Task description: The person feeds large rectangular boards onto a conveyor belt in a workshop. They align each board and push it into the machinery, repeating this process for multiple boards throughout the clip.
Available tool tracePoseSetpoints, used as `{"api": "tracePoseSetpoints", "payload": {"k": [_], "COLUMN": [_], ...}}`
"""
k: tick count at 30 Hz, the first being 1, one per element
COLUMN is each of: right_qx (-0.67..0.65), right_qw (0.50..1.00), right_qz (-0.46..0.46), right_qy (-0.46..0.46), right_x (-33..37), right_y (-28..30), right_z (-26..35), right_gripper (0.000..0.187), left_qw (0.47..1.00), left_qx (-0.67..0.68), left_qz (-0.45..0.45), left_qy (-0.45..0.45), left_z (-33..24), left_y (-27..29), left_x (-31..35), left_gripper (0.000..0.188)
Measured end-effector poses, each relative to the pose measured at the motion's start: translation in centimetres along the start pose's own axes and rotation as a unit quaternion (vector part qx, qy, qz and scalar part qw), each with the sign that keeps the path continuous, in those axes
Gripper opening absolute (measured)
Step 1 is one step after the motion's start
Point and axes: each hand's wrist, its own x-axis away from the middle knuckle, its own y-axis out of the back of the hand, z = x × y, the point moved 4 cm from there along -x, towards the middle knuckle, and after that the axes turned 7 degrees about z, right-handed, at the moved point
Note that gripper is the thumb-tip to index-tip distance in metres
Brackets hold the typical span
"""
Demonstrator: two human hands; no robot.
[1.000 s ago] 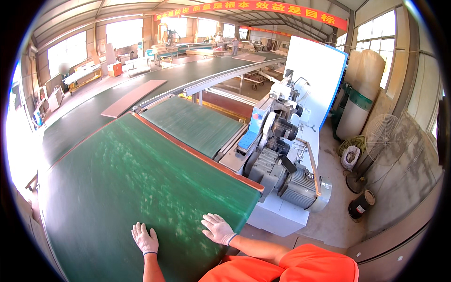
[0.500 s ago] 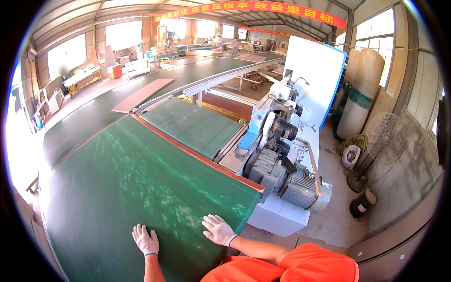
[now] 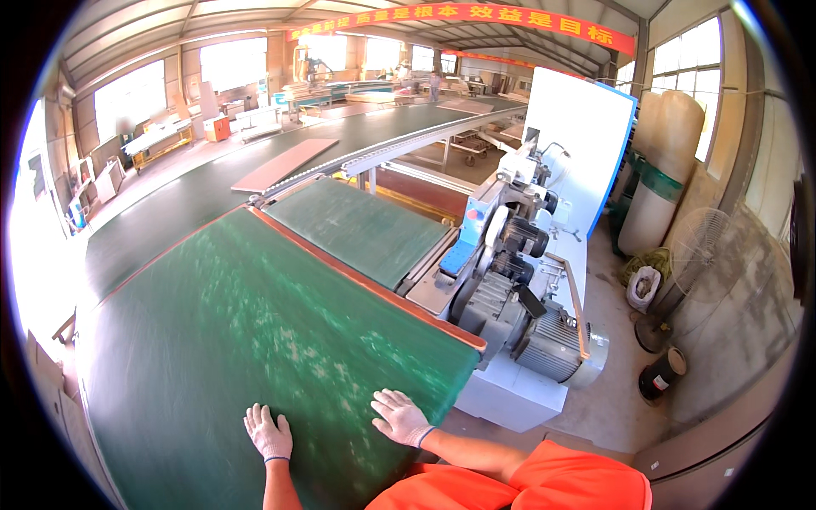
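Note:
Both my hands wear whitish knit gloves and rest over a wide green work surface (image 3: 187,357) streaked with pale dust. My left hand (image 3: 269,433) is open, fingers stretched forward. To its right, my right hand (image 3: 401,417) also lies open and flat, near the right edge of the surface. Neither holds anything. A flat pinkish-brown board (image 3: 285,165) lies farther off on a long dark green conveyor belt (image 3: 178,187). Between the work surface and the machine (image 3: 510,280) on the right is a shorter green belt (image 3: 357,229), bordered by a reddish-brown strip (image 3: 365,280).
The machine carries grey motors (image 3: 552,344) beside a tall white panel (image 3: 571,153). Right of it stand a dust-collector bag (image 3: 650,212), a caged fan (image 3: 701,242) and a black drum (image 3: 661,374). Far back, a person (image 3: 434,85) stands near the conveyor; more boards (image 3: 466,106) lie there.
The pinkish-brown board has moved away along the long conveyor belt. My view has shifted slightly; both hands stay open in nearly the same place on the green surface.

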Motion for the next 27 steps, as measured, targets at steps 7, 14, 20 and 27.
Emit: {"api": "tracePoseSetpoints", "payload": {"k": [7, 14, 20, 27], "right_qx": [0.018, 0.025, 0.022, 0.021], "right_qw": [1.000, 1.000, 1.000, 1.000], "right_qz": [0.002, 0.011, 0.012, 0.010], "right_qy": [0.008, 0.004, 0.002, 0.002], "right_x": [-0.54, -0.79, -0.72, -0.58], "right_y": [0.51, 0.10, 0.05, 0.02], "right_z": [0.49, 0.50, 0.38, 0.16], "right_gripper": [0.052, 0.052, 0.052, 0.052], "left_qw": [0.999, 0.999, 0.999, 0.999], "left_qx": [-0.007, -0.005, 0.001, -0.003], "left_qz": [-0.028, -0.030, -0.030, -0.029], "left_qy": [-0.017, -0.015, -0.013, -0.015], "left_z": [0.20, 0.29, 0.16, -0.02], "left_y": [0.21, -0.10, 0.07, 0.07], "left_x": [-0.04, 0.07, 0.01, 0.10], "left_gripper": [0.053, 0.053, 0.053, 0.053]}}
